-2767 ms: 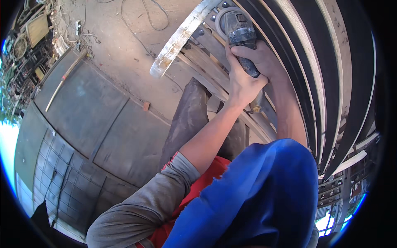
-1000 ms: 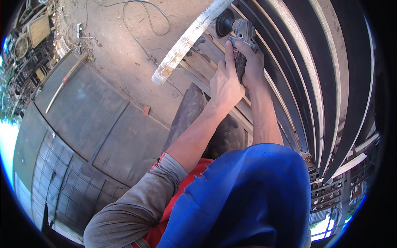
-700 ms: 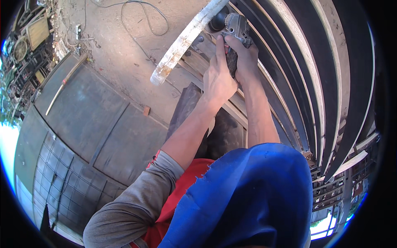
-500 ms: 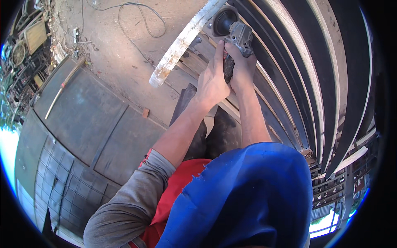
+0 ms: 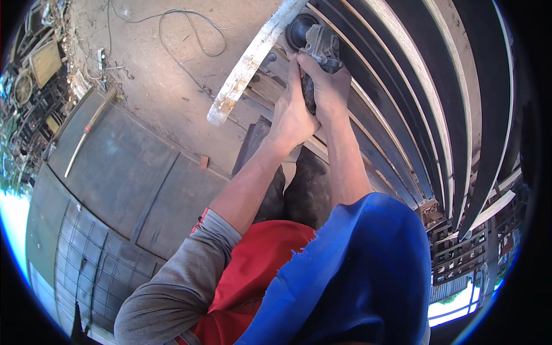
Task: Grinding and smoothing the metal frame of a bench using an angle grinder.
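Both my hands are wrapped round the dark body of an angle grinder [image 5: 321, 45], held out in front of me. My left hand [image 5: 289, 119] closes on its near end from the left, thumb and fingers pointing forward. On the right side, my right hand [image 5: 332, 91] grips the body just behind the metal head. A dark round disc or cup [image 5: 300, 31] sits at the grinder's far end, close to the chipped white-painted bar [image 5: 253, 64]. Whether the disc touches the metal beneath it, I cannot tell. My palms hide much of the grinder's body.
Long curved dark metal strips with pale edges [image 5: 422, 63] fan out on the right. A cable [image 5: 192, 34] loops over the dirt floor. At left lie dark metal sheets [image 5: 115, 155] with a stick [image 5: 87, 129] on them. A small reddish block [image 5: 204, 162] rests nearby.
My hands and the grinder have shifted a little to the left and slightly forward, bringing the disc nearer the white bar. The grip of both hands stays the same.
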{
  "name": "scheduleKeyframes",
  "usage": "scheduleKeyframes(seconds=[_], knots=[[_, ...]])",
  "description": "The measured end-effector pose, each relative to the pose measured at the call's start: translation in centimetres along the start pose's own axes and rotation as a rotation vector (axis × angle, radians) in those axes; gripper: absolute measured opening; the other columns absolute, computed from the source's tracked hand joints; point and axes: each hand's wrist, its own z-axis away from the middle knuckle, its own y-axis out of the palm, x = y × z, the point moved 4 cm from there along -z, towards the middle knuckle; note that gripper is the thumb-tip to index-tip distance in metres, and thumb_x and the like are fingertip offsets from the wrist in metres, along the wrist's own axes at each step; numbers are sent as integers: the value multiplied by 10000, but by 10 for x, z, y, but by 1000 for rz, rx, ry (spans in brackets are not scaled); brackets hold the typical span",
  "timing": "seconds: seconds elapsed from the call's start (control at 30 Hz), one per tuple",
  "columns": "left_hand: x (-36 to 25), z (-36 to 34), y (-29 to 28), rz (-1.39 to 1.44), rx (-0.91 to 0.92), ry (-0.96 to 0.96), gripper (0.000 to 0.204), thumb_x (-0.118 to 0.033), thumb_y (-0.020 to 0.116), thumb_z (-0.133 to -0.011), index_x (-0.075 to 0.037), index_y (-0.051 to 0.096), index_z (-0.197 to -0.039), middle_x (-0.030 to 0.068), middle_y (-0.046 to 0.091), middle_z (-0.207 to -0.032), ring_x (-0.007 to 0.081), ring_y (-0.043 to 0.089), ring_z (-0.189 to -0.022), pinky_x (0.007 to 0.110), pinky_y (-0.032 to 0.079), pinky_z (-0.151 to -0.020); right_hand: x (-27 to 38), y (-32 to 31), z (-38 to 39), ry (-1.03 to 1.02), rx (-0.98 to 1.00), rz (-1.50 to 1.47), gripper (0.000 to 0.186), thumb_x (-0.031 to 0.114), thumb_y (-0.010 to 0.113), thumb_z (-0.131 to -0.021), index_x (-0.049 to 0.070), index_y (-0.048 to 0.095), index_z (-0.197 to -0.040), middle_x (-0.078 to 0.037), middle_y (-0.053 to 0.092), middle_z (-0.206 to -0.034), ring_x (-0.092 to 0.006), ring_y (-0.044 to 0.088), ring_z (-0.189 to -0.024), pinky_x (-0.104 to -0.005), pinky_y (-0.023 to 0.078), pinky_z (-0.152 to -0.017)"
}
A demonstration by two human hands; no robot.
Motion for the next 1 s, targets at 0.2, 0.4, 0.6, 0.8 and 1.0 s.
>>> scheduleKeyframes(seconds=[0.2, 0.4, 0.6, 0.8, 1.0], knots=[[8, -6, -10, -9, -13, -24, 1149, -106, 813, -768, -53, 84, -1655, 342, 610, -1371, 551, 673, -1110, 575, 561, -836, 7, 15, 4, -26, 88, -98, 284, 248, 857, -775, 5, 761, -886, -75, 752, -789, -152, 669, -675, -268, 531, -681], [23, -11, -11, -26, 30, -3, 1140, -71, 804, -779, -78, 77, -1658, 349, 636, -1343, 551, 689, -1088, 566, 564, -803, -10, 18, -1, -118, 47, -95, 266, 217, 840, -830, 12, 761, -980, -64, 739, -845, -141, 649, -708, -253, 510, -692], [18, 1, 10, -7, 157, 131, 1119, -79, 793, -762, -41, 112, -1649, 352, 641, -1302, 548, 690, -1051, 552, 554, -743, -28, -18, 15, 5, -162, -180, 291, 218, 867, -793, 8, 765, -966, -71, 770, -883, -149, 686, -737, -268, 536, -719], [21, 12, 31, -36, 300, 198, 1121, -67, 791, -760, -45, 110, -1649, 355, 634, -1320, 558, 689, -1041, 570, 547, -747, -56, -51, 25, -15, -259, -289, 338, 214, 883, -791, -2, 761, -1021, -85, 777, -961, -149, 702, -817, -270, 544, -785], [28, 25, 51, -125, 332, 229, 1142, -76, 811, -757, -37, 91, -1642, 382, 615, -1314, 565, 684, -1036, 587, 552, -788, -72, -64, 37, -18, -390, -307, 374, 245, 893, -793, -4, 764, -1041, -100, 773, -948, -168, 705, -824, -286, 549, -804]])
